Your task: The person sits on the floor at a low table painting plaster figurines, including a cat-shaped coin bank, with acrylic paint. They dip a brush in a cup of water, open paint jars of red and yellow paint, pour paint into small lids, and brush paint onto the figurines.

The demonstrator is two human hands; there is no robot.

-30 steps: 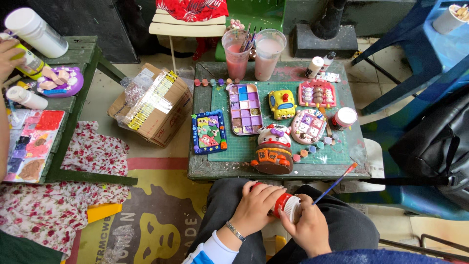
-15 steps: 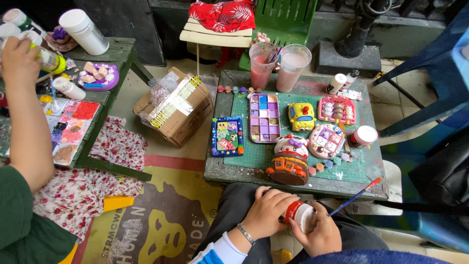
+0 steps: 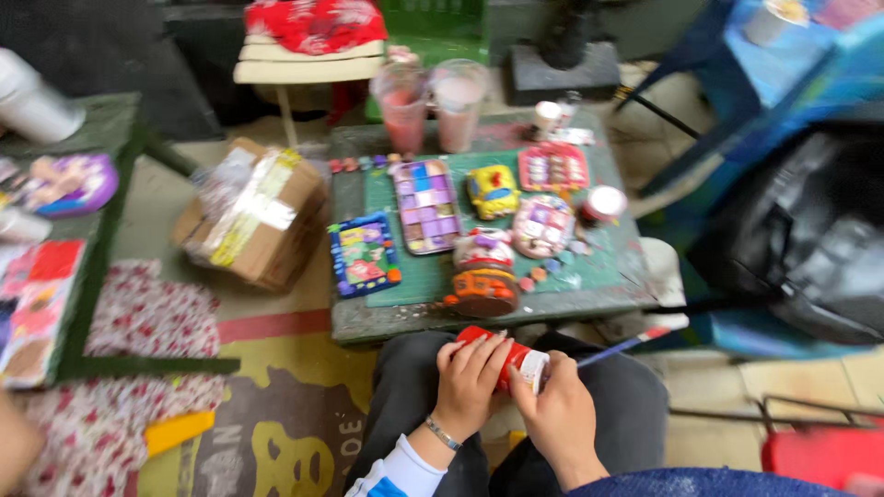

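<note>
Over my lap, my left hand (image 3: 470, 382) wraps around a small red paint jar (image 3: 506, 354). My right hand (image 3: 560, 419) pinches the jar's white end and also holds a thin paintbrush (image 3: 635, 339), which sticks out to the right with its red tip up. Just beyond my knees is a small green table (image 3: 414, 320). On it are a purple paint palette (image 3: 425, 204), a blue-framed painted plaque (image 3: 365, 253), a yellow car figure (image 3: 491, 189), an orange and white figure (image 3: 483, 276), two pink plaster pieces and two cloudy plastic cups (image 3: 433, 101).
A taped cardboard box (image 3: 253, 212) lies on the floor left of the table. A second green table (image 3: 97, 267) with painted pieces is at far left, with floral cloth (image 3: 138, 322) below it. A black bag (image 3: 810, 248) and a blue chair are on the right. A stool with red cloth (image 3: 313, 41) stands behind.
The view has swung and blurred. Another person's arm at the left table has dropped out of sight. My hands stay on the red jar, the brush still pointing right.
</note>
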